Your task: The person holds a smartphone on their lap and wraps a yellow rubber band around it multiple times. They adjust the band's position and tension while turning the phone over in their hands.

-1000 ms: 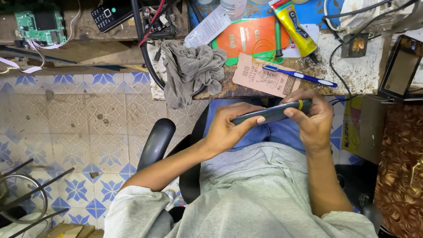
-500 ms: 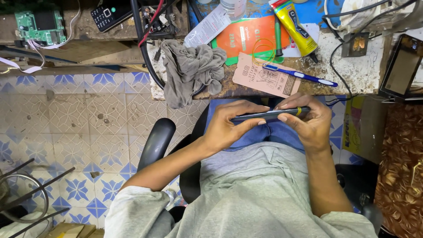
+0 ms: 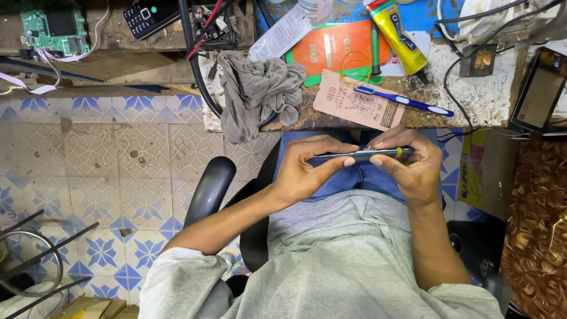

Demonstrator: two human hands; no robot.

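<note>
Dark slab phone with a yellow band near one end, right below the grey rag. Right of that rag: an orange card, a yellow glue tube, a blue-and-white toothbrush. Left of it, floor tiles in cream with blue star patterns. Far left, a green circuit board.

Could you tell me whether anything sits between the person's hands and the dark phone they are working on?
Nothing visible does: the left hand and right hand both grip the dark phone directly, edge-on over the lap.
</note>
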